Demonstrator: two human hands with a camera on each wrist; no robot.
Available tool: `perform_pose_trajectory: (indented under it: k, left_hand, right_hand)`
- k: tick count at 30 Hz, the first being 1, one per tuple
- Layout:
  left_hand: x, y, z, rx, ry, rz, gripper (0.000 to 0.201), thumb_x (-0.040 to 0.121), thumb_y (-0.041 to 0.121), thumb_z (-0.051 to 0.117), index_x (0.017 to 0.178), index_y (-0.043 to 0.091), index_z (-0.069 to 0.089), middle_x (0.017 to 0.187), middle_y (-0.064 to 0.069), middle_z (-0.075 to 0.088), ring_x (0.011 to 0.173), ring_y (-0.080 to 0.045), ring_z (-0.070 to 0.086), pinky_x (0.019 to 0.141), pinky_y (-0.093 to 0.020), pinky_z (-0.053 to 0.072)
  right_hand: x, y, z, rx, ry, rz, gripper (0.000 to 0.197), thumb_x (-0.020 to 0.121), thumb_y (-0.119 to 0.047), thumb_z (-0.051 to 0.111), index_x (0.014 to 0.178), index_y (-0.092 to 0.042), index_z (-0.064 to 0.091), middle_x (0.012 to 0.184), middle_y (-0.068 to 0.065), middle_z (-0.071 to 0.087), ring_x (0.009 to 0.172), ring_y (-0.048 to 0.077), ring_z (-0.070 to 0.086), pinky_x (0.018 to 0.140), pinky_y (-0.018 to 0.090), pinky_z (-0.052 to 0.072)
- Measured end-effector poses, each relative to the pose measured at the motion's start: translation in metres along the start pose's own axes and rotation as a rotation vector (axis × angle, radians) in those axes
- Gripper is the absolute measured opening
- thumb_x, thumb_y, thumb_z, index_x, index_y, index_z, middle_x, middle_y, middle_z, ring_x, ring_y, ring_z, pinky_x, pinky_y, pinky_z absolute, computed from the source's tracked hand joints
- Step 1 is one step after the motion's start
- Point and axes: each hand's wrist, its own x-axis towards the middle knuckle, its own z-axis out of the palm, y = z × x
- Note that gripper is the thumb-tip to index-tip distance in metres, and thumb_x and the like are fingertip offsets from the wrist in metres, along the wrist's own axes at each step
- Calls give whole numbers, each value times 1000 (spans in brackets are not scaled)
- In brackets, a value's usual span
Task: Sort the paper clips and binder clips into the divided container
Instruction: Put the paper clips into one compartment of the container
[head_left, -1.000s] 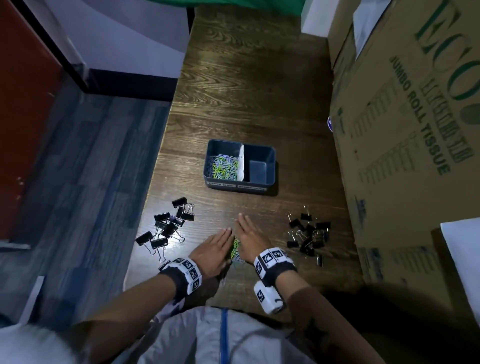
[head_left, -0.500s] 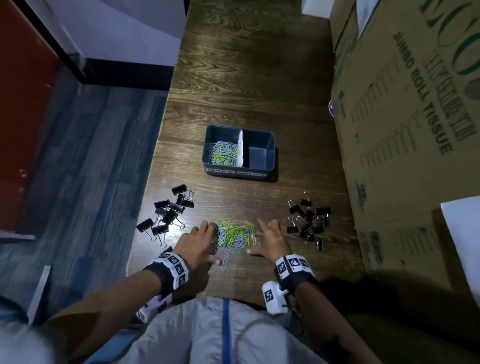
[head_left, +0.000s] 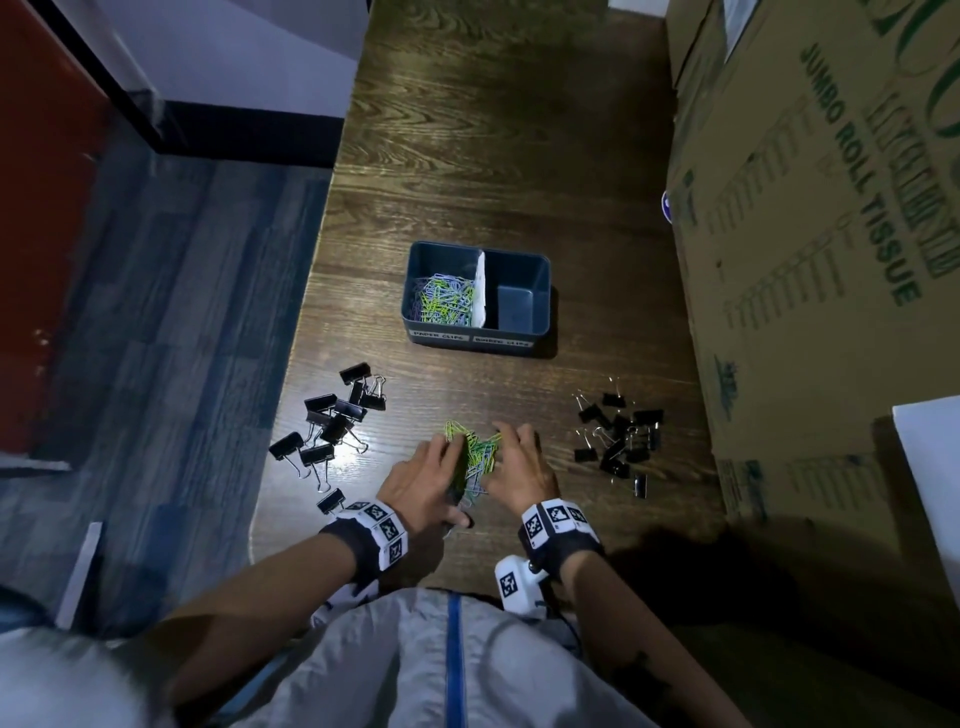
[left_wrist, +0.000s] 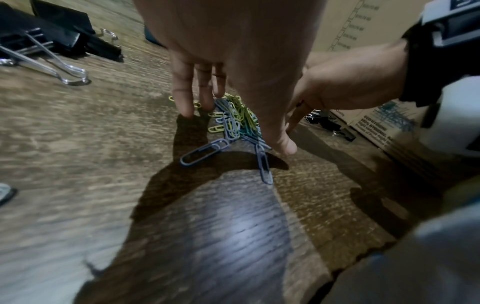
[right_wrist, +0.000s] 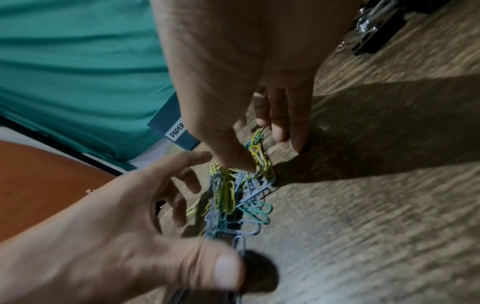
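A heap of coloured paper clips (head_left: 475, 452) (left_wrist: 233, 119) (right_wrist: 233, 195) lies on the wooden table near its front edge. My left hand (head_left: 431, 475) (left_wrist: 228, 41) (right_wrist: 116, 226) presses against the heap's left side with straight fingers. My right hand (head_left: 517, 465) (right_wrist: 246, 61) (left_wrist: 350, 82) presses against its right side, thumb on the clips. The dark blue divided container (head_left: 540, 291) (right_wrist: 166, 123) stands further back. Its left compartment holds paper clips (head_left: 444, 301); its right compartment (head_left: 519, 306) looks bare. Large black binder clips (head_left: 337, 426) lie to the left, small ones (head_left: 621, 436) to the right.
A big cardboard box (head_left: 831, 234) walls off the table's right side, close to the small binder clips. The table (head_left: 493, 156) runs on bare behind the container. Its left edge drops to a blue-grey floor (head_left: 156, 338) just beyond the large binder clips.
Half a second ago my hands were apart with the paper clips spread flat between them. Both hands have since closed in and bunched the clips into a tighter heap.
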Motion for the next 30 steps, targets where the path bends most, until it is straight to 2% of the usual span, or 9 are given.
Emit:
perform_pose_trajectory:
  k: [3,5,8,10,14,18,21,24,30]
  left_hand:
    - [-3,-7,0,26,-1,-35,133,59,56,83,152,17,-4,125,-8,32,106,-21,41,74,-33,52]
    - [1,-13,0,-2,18,-83,133,61,53,84,151,18,-7,130,-10,28,109,-23,42,74,-32,52]
    - [8,-16,-4,-19,27,-77,124,67,45,83,152,22,-4,139,-12,21,114,-27,44,76,-35,54]
    - [11,-15,-7,-11,19,-20,109,73,33,81,152,21,8,139,-12,23,113,-28,45,74,-36,54]
    - [12,-15,-10,-6,-2,10,80,72,9,78,138,21,34,128,-8,32,93,-24,55,58,-27,46]
    - [11,-15,-12,-66,3,-17,66,72,7,75,129,16,43,123,-10,41,87,-29,60,63,-37,51]
    - [10,-15,-16,-141,24,-65,54,70,7,75,118,15,49,110,-7,48,81,-33,61,66,-39,50]
    - [11,-19,-17,-219,86,-93,37,73,10,71,107,16,58,97,-5,55,81,-33,63,69,-38,52]
    - [10,-21,-31,-267,236,-65,22,81,5,70,99,17,67,89,-1,62,77,-24,63,69,-34,54]
  right_hand:
    - [-1,1,-3,-109,-49,-41,111,62,-39,89,149,-34,20,131,2,32,122,24,44,92,46,51]
    - [-5,-3,-4,-208,-94,-102,116,61,-42,91,151,-30,20,135,5,30,124,27,36,97,46,47]
    - [-11,-11,-2,-262,-95,-151,100,68,-36,88,148,-26,29,136,7,32,124,29,38,95,45,47]
    - [-16,-15,-1,-306,-71,-189,80,77,-32,82,142,-21,38,132,8,36,121,30,42,92,44,47]
    - [-21,-16,1,-300,-9,-226,54,85,-26,75,131,-18,48,127,8,42,119,30,46,91,45,49]
    - [-16,-15,-3,-198,10,-205,43,84,-11,70,124,-21,58,121,7,49,112,31,54,87,45,51]
    - [-9,-16,-10,-175,-3,-183,41,85,-5,68,122,-23,65,122,4,55,109,29,60,90,41,52]
    - [-4,-16,-16,-161,-12,-128,36,89,-4,62,119,-23,70,125,1,59,107,30,63,90,40,53]
    - [-3,-13,-26,-184,-33,-124,29,96,-11,61,122,-22,71,121,7,67,107,31,65,87,40,53]
